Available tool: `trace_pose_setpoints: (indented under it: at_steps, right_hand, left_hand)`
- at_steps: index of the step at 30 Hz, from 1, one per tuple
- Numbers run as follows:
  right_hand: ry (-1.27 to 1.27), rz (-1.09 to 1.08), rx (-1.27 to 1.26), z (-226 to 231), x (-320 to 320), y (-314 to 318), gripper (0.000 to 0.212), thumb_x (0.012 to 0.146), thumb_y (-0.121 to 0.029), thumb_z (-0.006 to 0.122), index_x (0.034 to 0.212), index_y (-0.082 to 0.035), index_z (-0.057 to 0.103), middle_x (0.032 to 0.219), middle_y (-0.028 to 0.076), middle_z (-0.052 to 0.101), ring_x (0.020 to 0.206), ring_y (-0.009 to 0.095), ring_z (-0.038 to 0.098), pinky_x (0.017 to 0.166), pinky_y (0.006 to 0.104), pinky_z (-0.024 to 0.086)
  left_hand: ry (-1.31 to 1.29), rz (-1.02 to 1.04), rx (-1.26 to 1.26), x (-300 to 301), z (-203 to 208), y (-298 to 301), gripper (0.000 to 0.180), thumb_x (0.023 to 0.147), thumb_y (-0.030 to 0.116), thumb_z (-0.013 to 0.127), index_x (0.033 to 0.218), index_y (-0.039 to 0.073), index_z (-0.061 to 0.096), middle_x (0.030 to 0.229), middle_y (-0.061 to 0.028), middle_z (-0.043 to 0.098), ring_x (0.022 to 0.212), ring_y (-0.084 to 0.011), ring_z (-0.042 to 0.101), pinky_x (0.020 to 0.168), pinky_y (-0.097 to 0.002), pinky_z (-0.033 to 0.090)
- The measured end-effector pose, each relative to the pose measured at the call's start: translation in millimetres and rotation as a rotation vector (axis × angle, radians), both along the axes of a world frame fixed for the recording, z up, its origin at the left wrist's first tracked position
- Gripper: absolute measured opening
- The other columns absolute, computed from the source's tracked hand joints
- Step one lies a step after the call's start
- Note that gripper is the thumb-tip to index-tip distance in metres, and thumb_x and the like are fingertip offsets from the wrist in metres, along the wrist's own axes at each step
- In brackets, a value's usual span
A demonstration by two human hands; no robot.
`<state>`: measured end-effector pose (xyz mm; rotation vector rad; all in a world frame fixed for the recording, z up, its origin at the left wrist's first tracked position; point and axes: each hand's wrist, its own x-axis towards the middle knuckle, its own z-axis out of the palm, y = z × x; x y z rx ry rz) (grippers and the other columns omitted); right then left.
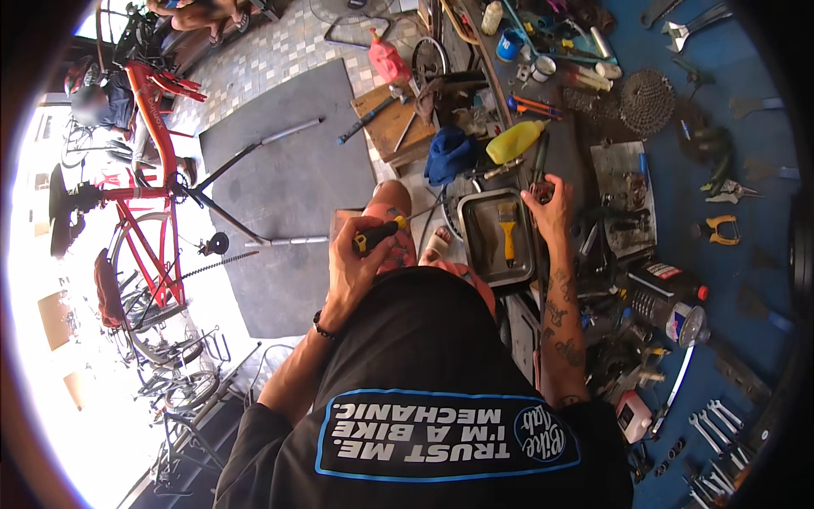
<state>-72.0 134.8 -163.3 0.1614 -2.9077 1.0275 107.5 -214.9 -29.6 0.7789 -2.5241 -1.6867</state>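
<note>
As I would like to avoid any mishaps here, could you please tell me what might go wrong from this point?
The screwdriver in the left grip appears close to a bare knee in this view, so a slip might scratch it. The metal tray, with a brush in it, seems to sit near the edge of the bench, beside the right forearm; a careless swing might tip it.

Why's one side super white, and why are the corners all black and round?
Head view, left: strong daylight probably overexposes the background behind the red bike frame; head view, corners: the fisheye picture's round edge goes dark; head view, upper left: a person's head is a soft blur; head view, middle: the left hand and its yellow-and-black tool look fairly sharp.
</note>
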Motion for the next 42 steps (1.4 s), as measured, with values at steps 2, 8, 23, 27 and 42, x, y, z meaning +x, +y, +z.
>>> trace_pose_setpoints:
  at_steps: [2, 8, 23, 27, 42]
  right_hand:
    - [-0.073, -0.045, -0.053, -2, 0, 2, 0.068, 0.079, -0.037, 0.09, 0.13, -0.006, 0.058, 0.119, 0.018, 0.058, 0.113, 0.036, 0.057, 0.098, 0.0472, 0.047]
    - [-0.093, -0.087, -0.169, -3, 0, 3, 0.065, 0.081, -0.034, 0.089, 0.13, -0.006, 0.058, 0.118, 0.016, 0.059, 0.111, 0.033, 0.06, 0.097, 0.0454, 0.048]
    - [-0.248, -0.459, -0.953, 66, 2, 4, 0.041, 0.098, -0.03, 0.072, 0.131, -0.01, 0.06, 0.106, 0.005, 0.063, 0.089, 0.01, 0.061, 0.061, 0.0275, 0.049]
    - [-0.172, -0.308, -1.559, 109, 17, -4, 0.049, 0.109, -0.045, 0.05, 0.141, -0.008, 0.057, 0.112, 0.007, 0.066, 0.098, 0.016, 0.063, 0.062, 0.0281, 0.051]
    - [-1.256, -0.084, -1.918, 113, -74, -406, 0.072, 0.105, -0.064, 0.043, 0.148, -0.006, 0.054, 0.154, 0.014, 0.056, 0.133, 0.037, 0.06, 0.092, 0.0557, 0.059]
  left_hand:
    - [0.095, 0.009, -0.002, -3, 2, 1, 0.035, 0.088, 0.013, 0.082, 0.116, -0.001, 0.066, 0.103, -0.0107, 0.074, 0.093, -0.0172, 0.069, 0.084, -0.0321, 0.055]
    - [0.098, 0.048, 0.079, -12, 14, -9, 0.036, 0.089, 0.016, 0.082, 0.115, -0.002, 0.066, 0.098, -0.0104, 0.073, 0.083, -0.0159, 0.069, 0.074, -0.0309, 0.057]
    - [0.144, 0.226, 0.186, -49, 3, -92, 0.034, 0.094, 0.024, 0.081, 0.114, 0.0, 0.067, 0.085, -0.0079, 0.073, 0.071, -0.0106, 0.065, 0.061, -0.029, 0.055]
    - [0.312, 0.217, 0.218, -87, 23, -120, 0.029, 0.096, 0.025, 0.078, 0.109, 0.0, 0.069, 0.088, -0.0047, 0.075, 0.076, -0.0103, 0.066, 0.064, -0.0275, 0.054]
    - [0.279, 0.238, -0.024, -182, -5, -408, 0.021, 0.096, 0.018, 0.073, 0.11, 0.004, 0.065, 0.087, -0.0095, 0.068, 0.08, -0.0143, 0.066, 0.074, -0.0328, 0.054]
